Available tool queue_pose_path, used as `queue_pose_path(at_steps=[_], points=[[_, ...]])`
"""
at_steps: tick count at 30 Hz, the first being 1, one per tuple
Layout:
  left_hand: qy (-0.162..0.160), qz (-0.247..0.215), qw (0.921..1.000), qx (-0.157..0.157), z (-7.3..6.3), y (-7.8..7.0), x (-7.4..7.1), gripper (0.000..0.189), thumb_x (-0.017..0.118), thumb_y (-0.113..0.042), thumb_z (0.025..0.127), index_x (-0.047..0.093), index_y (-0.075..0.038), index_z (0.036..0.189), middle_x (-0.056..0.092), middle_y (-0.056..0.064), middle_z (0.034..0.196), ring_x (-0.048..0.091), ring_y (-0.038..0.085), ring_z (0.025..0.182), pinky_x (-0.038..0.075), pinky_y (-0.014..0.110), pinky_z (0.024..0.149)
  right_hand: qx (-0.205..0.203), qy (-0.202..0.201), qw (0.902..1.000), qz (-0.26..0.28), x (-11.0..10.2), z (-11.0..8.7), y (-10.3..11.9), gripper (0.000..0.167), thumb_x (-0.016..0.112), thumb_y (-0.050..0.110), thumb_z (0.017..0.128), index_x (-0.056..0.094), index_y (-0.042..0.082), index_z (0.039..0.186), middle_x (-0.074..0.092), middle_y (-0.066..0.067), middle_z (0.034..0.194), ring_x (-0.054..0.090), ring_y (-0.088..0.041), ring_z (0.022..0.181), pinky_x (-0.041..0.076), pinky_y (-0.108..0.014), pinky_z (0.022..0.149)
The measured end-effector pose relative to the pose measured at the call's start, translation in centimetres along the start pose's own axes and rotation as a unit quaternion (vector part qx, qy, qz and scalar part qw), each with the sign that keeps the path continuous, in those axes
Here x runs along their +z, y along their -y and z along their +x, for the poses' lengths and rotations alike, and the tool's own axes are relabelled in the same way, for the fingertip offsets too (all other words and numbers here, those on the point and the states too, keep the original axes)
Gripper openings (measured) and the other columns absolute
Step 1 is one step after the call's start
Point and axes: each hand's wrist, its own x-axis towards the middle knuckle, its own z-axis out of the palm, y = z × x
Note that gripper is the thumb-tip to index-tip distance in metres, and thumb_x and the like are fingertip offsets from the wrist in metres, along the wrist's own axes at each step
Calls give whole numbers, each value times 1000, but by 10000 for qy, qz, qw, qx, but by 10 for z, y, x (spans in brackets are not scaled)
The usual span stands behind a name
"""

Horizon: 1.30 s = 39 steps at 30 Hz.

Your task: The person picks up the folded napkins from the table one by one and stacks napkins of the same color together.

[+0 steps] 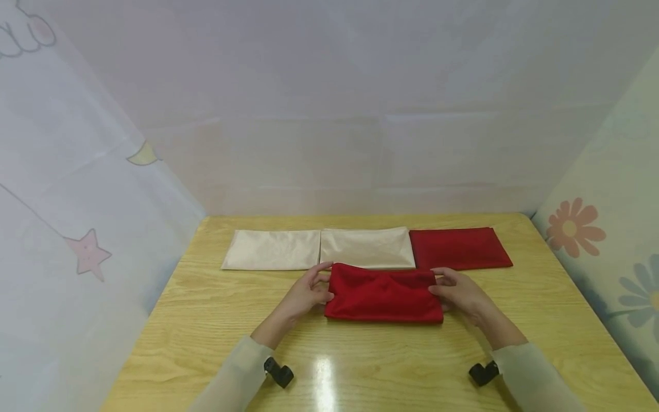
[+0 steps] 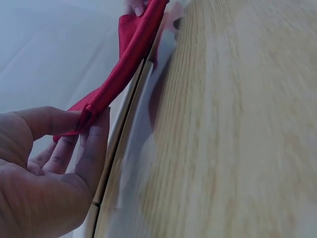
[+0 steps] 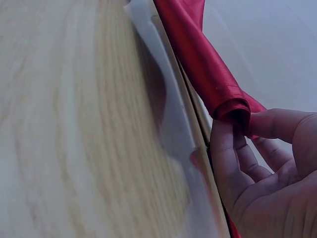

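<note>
A folded red cloth (image 1: 383,294) is held up between my two hands, raised off the wooden table in both wrist views. My left hand (image 1: 307,292) pinches its left end, thumb on the near face and fingers behind. At the right end, my right hand (image 1: 460,292) pinches the cloth the same way. Rolled or folded layers show at the cloth's end (image 3: 233,106) in the right wrist view. Seen from the left wrist, the cloth (image 2: 121,72) runs as a narrow band away from my left hand (image 2: 59,163).
Along the table's back lie a folded cream cloth (image 1: 273,250), a second folded cream cloth (image 1: 366,248) and a folded dark red cloth (image 1: 460,248), side by side. The wooden table (image 1: 396,366) meets a pale printed backdrop (image 1: 329,166) behind and at the sides.
</note>
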Motion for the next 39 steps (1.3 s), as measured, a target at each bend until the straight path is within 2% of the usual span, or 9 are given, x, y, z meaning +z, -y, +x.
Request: queue_pose_path(at_steps=[8,15,20,25,34,39], points=[[74,31,10000,18,15,-3,9,77,63,11,90,34,-11,157,56,24,134,66,18,89,57,28,78,-49,-83,9999,115,-17,-3,4,59,68,12,97,41,-2,147,55,-22,123,67,-22,87,59,-38,71],[29,4,10000,67,29,-6,21,74,64,9,90,38,-15,155,57,22,129,67,19,89,57,29,78,-112,-185,9996,-183,-32,-5,8,64,67,17,99,36,-3,151,47,-23,133,61,-17,98,58,-37,76],[7,-154,9998,119,40,-4,31,74,63,11,89,39,-14,154,58,22,126,67,17,89,57,28,77,-178,-173,9992,-321,-45,-6,9,67,65,20,100,32,-3,154,45,-20,132,60,-15,100,56,-36,79],[-26,-154,9998,156,52,-2,40,74,63,11,89,40,-14,154,61,21,125,66,19,93,57,29,77,-241,-143,9991,-332,-59,-6,9,70,64,23,101,28,-4,155,42,-25,140,60,-11,102,57,-35,80],[-37,-185,9997,157,72,-6,63,74,65,10,87,42,-15,152,61,16,117,66,18,92,57,30,78,-309,-173,9989,-319,-89,-7,7,70,62,21,102,25,-7,155,41,-26,143,58,0,100,56,-33,83],[-65,-246,9996,108,85,-5,77,73,66,10,86,45,-17,151,63,14,113,66,17,92,57,31,77,-281,-26,9988,-388,-109,-2,0,74,59,23,104,18,-7,157,28,-30,152,55,6,101,55,-32,85]])
